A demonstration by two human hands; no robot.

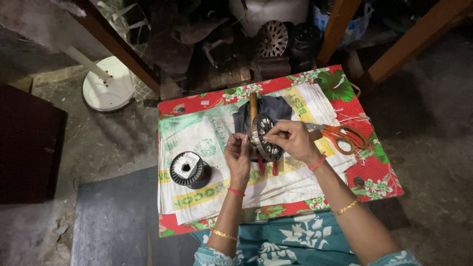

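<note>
A low table, seemingly cloth-covered, bears white sacks.

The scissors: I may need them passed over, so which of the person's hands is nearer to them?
Right. The right hand is just beside the orange-handled scissors, its wrist near their blades. The left hand is farther off, on the other side of the round metal stator.

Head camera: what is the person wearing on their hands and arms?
Left hand: a ring, a red thread band at the wrist, a gold bangle further up. Right hand: a red wrist band and a gold bangle. Teal sleeves with white print start near the elbows.
</note>
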